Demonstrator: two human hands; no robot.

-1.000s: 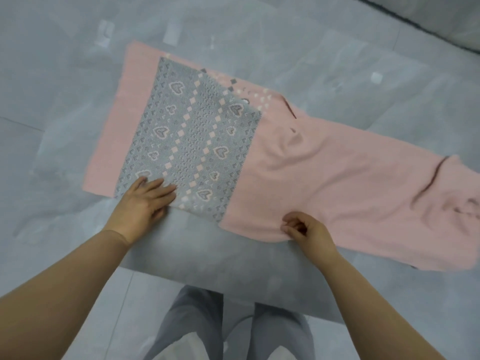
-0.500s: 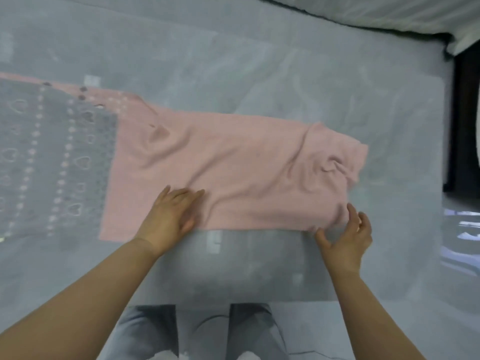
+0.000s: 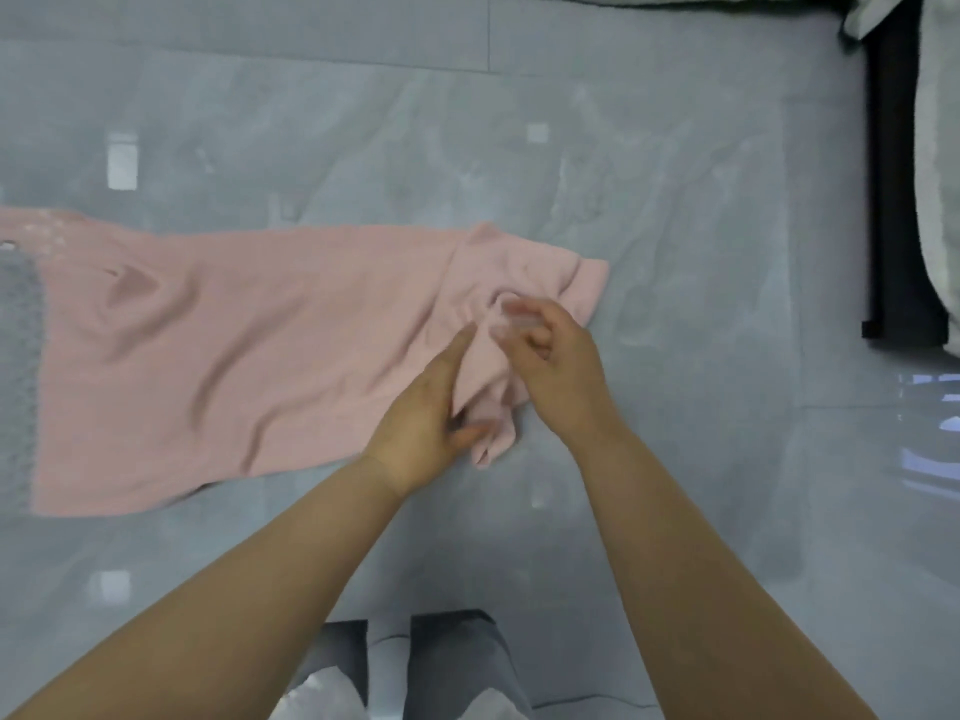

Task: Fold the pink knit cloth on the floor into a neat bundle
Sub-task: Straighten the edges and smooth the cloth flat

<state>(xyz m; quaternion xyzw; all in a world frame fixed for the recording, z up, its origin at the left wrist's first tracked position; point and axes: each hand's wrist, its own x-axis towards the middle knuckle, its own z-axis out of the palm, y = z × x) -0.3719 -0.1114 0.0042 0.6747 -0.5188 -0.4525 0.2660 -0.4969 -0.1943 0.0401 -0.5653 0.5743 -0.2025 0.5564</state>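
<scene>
The pink knit cloth [image 3: 249,356] lies spread on the grey tiled floor, running from the left edge to the middle of the view. Its grey patterned end [image 3: 18,366] shows only at the far left. The right end is bunched and lifted a little. My left hand [image 3: 431,418] pinches the near right corner of the cloth between thumb and fingers. My right hand [image 3: 550,366] rests on the bunched right end with its fingers curled into the fabric; they are blurred.
A dark furniture leg [image 3: 893,189] stands at the upper right, with pale bedding [image 3: 940,163] hanging beside it. My grey trousers [image 3: 441,662] show at the bottom middle. Glossy floor tiles [image 3: 675,148] surround the cloth.
The view has swung right along the cloth. My left hand left the patterned end and moved to the right end. My right hand came onto the cloth and both hands gathered its right corner.
</scene>
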